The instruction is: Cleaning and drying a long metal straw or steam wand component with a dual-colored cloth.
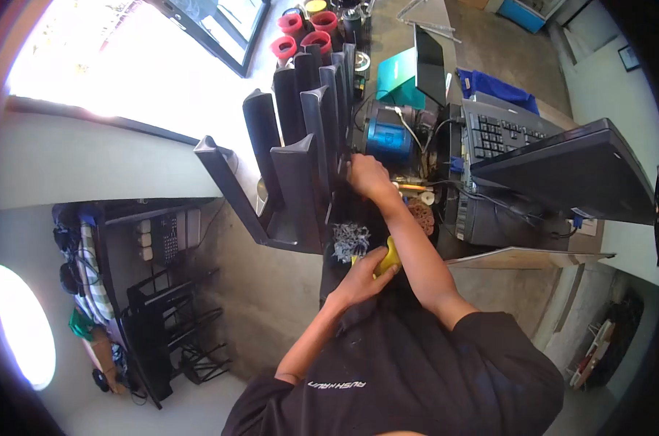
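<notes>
My left hand (pixel 365 275) is curled round a soft-looking yellow thing (pixel 387 261), perhaps a sponge or cloth, close to my shirt front. Just beyond it lies a grey, shaggy tangle (pixel 351 241) of shredded-looking material on a dark surface. My right hand (pixel 370 175) reaches farther forward, its fingers bent down beside the black upright panels; what they touch is hidden. Several tall black panels with flared top edges (pixel 294 188) stand in a cluster to the left of both hands. A brown openwork round piece (pixel 421 216) sits right of my right forearm.
Right of the hands are a blue cylindrical container (pixel 388 139), loose cables, a black keyboard (pixel 506 133) and a monitor (pixel 572 169). Red-rimmed containers (pixel 324 22) stand at the far end. A teal stand-like piece (pixel 400 76) leans there. Dark metal frames (pixel 166 327) lie at lower left.
</notes>
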The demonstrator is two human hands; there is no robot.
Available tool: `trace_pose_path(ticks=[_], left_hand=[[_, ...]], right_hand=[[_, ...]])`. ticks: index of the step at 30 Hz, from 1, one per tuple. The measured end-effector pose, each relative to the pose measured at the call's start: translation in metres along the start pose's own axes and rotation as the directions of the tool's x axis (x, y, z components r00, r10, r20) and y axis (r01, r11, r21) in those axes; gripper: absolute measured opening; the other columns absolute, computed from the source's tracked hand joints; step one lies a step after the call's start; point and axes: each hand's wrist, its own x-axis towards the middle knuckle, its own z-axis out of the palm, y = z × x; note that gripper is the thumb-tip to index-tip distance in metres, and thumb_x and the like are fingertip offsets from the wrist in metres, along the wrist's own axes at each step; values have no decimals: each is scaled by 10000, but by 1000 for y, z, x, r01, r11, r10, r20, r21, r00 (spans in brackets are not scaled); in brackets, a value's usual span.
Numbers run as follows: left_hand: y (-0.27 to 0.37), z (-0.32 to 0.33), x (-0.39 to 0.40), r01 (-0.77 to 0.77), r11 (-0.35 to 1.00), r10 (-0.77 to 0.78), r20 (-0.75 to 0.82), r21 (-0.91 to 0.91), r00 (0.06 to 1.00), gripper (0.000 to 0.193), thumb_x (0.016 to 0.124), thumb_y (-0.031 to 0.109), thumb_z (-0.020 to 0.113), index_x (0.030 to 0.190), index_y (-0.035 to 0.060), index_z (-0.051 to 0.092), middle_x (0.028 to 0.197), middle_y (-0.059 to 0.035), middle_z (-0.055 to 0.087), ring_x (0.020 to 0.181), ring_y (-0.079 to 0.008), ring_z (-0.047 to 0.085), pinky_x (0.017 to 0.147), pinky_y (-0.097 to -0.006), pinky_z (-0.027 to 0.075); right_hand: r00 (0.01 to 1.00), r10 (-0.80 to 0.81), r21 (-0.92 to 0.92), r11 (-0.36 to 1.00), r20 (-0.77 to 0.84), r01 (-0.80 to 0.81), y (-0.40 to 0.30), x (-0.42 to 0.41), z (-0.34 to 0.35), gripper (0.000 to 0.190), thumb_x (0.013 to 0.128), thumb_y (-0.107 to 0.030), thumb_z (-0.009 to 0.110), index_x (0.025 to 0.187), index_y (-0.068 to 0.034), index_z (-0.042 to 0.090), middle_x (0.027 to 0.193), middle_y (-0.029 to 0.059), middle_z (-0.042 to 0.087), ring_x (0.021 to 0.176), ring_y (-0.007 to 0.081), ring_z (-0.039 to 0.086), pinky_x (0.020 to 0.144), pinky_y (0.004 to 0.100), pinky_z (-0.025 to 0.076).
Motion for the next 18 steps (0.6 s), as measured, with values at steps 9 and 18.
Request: trace_pose_path(ticks=[9,18], left_hand=[[-36,-22,10,-18,1000,22,299,-17,954,476,976,164,653,1405,8,517,1374,-247,580,1276,-422,581,1043,-436,479],[-32,-63,-2,-197,980,170,522,-3,836,409,983,156,660,1338,-7,538,1181,-242,643,1072,-400,641,901,-453,501]], right_hand=[[979,179,-67,983,102,-172,-7,15,5,304,912,-183,640,1167,-49,740,1237,223,715,1201,414,666,992,498,554],[978,7,20,1000,-207,-3,12,-25,13,235,930,-171,679,1084,-1,735,1230,249,675,1126,444,653,965,493,539]])
